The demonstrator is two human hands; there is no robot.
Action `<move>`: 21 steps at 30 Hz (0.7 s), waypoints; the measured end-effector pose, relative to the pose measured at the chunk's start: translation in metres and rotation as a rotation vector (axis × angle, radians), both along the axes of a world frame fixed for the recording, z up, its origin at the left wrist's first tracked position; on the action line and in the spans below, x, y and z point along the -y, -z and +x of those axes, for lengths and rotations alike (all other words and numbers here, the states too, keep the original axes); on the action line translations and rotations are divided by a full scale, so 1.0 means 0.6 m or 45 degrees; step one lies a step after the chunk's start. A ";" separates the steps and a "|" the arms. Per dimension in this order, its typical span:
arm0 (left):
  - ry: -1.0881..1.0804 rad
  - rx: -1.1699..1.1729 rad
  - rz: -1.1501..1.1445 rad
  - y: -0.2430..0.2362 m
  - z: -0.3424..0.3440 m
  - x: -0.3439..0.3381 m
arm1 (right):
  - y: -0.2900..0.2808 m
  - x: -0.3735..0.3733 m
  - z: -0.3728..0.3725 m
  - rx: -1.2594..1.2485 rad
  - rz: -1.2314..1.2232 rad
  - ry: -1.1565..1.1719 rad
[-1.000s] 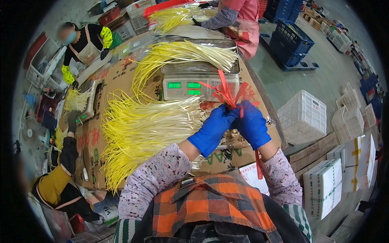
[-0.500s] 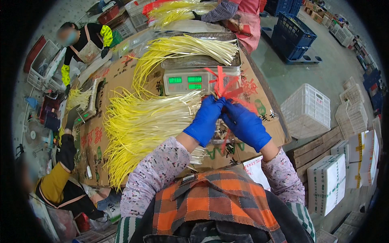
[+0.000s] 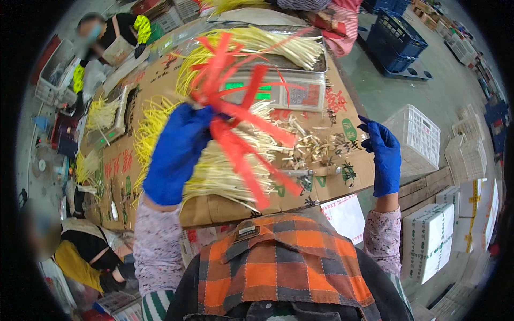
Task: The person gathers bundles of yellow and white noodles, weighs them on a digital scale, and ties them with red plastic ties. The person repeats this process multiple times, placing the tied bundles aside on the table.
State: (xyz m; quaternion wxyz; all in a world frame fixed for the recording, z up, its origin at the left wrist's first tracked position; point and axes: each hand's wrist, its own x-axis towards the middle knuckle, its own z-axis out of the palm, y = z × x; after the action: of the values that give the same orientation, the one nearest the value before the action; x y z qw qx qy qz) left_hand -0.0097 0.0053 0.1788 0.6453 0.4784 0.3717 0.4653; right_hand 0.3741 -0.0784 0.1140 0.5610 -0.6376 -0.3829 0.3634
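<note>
My left hand [image 3: 179, 150], in a blue glove, is raised over the table, closed on a bunch of red plastic strips [image 3: 227, 107] that fan out toward the right. Below and behind it lie loose yellow chives [image 3: 230, 179] with pale stalks, partly hidden by the hand and strips. My right hand [image 3: 383, 155], also blue-gloved, is held apart at the table's right edge, fingers loosely bent and spaced, with nothing visible in them. Between the hands sits a pile of short trimmed stalk ends [image 3: 316, 147]. A digital scale [image 3: 308, 91] bears a metal tray with more yellow chives [image 3: 289, 47].
Cardboard covers the table [image 3: 342, 179]. A white plastic crate [image 3: 415, 139] stands beyond its right edge, with blue crates [image 3: 393, 40] farther off. Cartons [image 3: 428, 241] stand at lower right. Co-workers are at the left and far sides; a second scale [image 3: 115, 125] lies left.
My hands, together over the red strips before, have parted. The left has moved left and nearer with the strips; the right has moved right, off them. The view has shifted slightly.
</note>
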 end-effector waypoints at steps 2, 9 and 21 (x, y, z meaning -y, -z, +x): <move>-0.184 -0.036 0.091 -0.037 -0.059 0.072 | 0.024 -0.012 -0.008 0.020 -0.057 -0.084; -0.831 -0.297 -0.002 -0.046 -0.283 0.342 | 0.059 -0.052 -0.057 0.197 -0.078 -0.457; -1.395 -0.429 -0.865 0.227 -0.421 0.693 | 0.056 -0.139 -0.080 0.668 -0.236 -0.722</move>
State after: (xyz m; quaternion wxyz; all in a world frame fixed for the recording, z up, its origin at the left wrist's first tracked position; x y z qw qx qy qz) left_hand -0.2623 -0.4102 0.0427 0.3635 0.0564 0.7828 0.5019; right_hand 0.3259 0.0050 0.0805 0.2617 -0.6257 -0.6398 0.3614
